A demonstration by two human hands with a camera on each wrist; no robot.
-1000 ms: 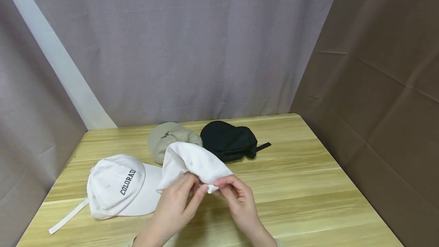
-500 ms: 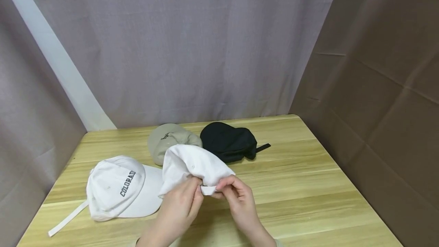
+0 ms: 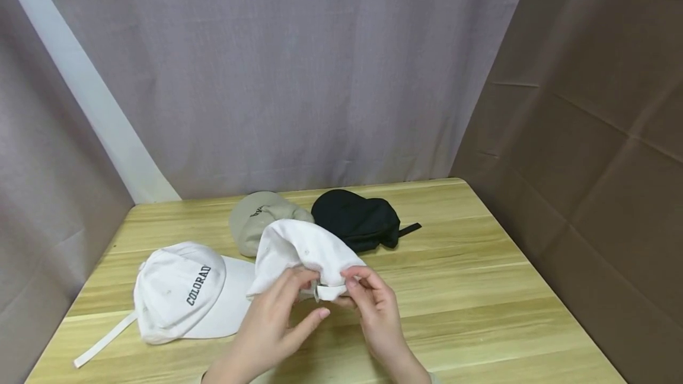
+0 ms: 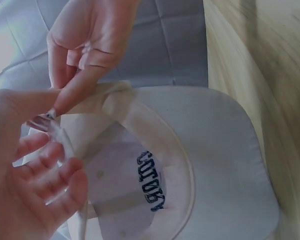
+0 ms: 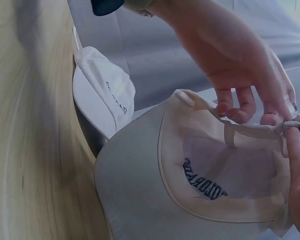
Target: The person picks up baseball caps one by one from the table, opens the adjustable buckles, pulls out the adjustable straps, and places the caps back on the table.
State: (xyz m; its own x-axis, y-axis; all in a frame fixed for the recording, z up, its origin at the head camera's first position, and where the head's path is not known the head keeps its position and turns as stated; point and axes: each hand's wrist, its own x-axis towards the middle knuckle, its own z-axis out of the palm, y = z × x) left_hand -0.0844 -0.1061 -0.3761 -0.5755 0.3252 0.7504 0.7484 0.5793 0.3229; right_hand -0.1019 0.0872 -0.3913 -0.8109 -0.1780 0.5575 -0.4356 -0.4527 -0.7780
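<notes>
Both hands work at the back strap of a white baseball cap [image 3: 309, 248] held above the table. My right hand [image 3: 376, 310] pinches the strap [image 3: 332, 293] close to its metal buckle [image 4: 49, 116]. My left hand [image 3: 274, 313] has its thumb spread away, while its loosely bent fingers touch the cap's rear edge. The wrist views look into the cap, where dark lettering [image 4: 150, 182] shows through the crown beyond the pale brim [image 5: 135, 170]. A second white cap [image 3: 176, 289], lettered "COLORAD" as far as it shows, lies left of my left hand.
A beige cap [image 3: 272, 209] and a black cap [image 3: 352, 218] lie behind the held one, partly overlapped by it. The left cap's loose strap [image 3: 107, 338] trails across the wooden table [image 3: 480, 289]. Grey curtains [image 3: 320, 76] and a brown cloth wall [image 3: 597, 165] enclose the table.
My left thumb has come away from the strap and my left fingers have loosened, leaving the buckle in view. My right hand still pinches the strap. The other caps have not moved.
</notes>
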